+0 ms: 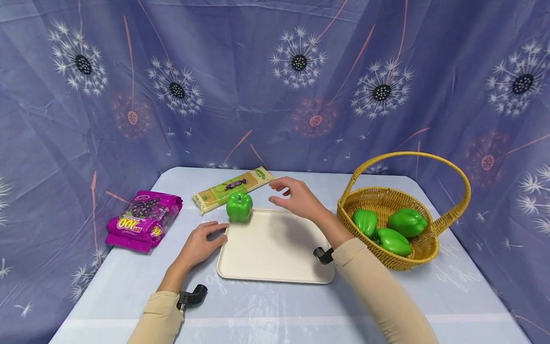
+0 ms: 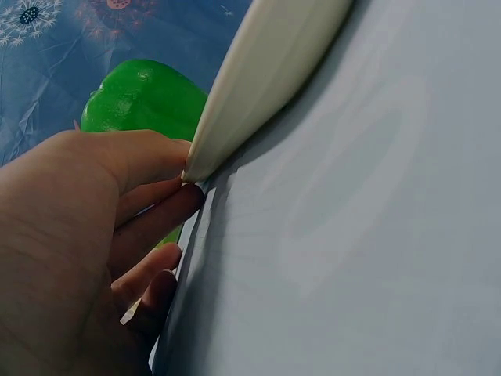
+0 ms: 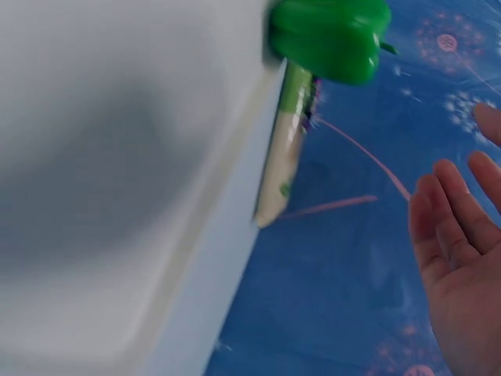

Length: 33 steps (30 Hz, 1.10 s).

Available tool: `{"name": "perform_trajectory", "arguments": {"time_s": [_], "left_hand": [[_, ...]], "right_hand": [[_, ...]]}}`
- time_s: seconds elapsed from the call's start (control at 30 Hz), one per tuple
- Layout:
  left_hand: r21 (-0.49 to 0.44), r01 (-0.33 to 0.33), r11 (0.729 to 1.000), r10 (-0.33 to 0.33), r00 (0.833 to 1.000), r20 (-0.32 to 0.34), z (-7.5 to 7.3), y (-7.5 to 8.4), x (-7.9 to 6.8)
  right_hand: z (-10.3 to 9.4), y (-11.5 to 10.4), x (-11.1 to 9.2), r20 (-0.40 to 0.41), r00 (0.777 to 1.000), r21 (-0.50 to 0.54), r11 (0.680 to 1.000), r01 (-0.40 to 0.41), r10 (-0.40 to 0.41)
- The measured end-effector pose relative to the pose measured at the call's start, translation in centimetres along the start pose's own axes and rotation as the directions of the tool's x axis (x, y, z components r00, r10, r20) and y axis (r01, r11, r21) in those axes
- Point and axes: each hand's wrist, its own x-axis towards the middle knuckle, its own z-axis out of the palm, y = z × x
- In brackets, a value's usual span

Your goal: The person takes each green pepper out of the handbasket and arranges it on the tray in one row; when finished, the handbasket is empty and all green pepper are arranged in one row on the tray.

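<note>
Raised over the back part of a cream tray (image 1: 275,246) with the right hand (image 1: 298,197), grip apart, with thumb and fingers loosely curved and separated. Casting a soft shadow down onto the tray's floor. Touching the tray's left rim near the back corner with the left hand (image 1: 204,241), grip relaxed, with thumb and fingers lightly bent against the edge.

Showing a green bell pepper (image 1: 239,207), stem up, at the tray's back left corner, just beyond the left fingertips. Hiding that corner there, along with a bit of the long beige-and-green packet (image 1: 227,188) slanted behind. Crossing the tray's right side with the right forearm in its beige sleeve (image 1: 382,291), so covering part of the rim.

Showing three more green bell peppers (image 1: 393,242) bunched together inside a wicker basket (image 1: 382,197), to the right of the tray, under a tall arched handle. Set well off to the left, a purple grape-printed bag (image 1: 143,220), apart from the tray. All laid out on a desk (image 1: 258,315) with a pale blue cover, before a blue dandelion-print curtain (image 1: 240,95).
</note>
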Motion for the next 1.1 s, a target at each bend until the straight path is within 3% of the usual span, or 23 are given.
{"name": "perform_trajectory", "arguments": {"time_s": [0.23,0.47,1.1], "left_hand": [[0.005,-0.009,1.000,0.009,1.000,-0.001,0.0,-0.2,0.0],[0.006,-0.018,1.000,0.018,1.000,-0.007,0.0,-0.4,0.1],[-0.004,0.010,1.000,-0.010,1.000,0.000,-0.1,0.1,-0.2]], "right_hand": [[-3.1,0.1,-1.9,0.002,0.999,-0.063,0.997,0.046,-0.046],[-5.7,0.4,-4.2,0.042,0.998,-0.080,0.996,0.046,-0.043],[-11.9,3.0,-9.3,0.021,0.988,-0.070,0.986,-0.151,0.153]]}}
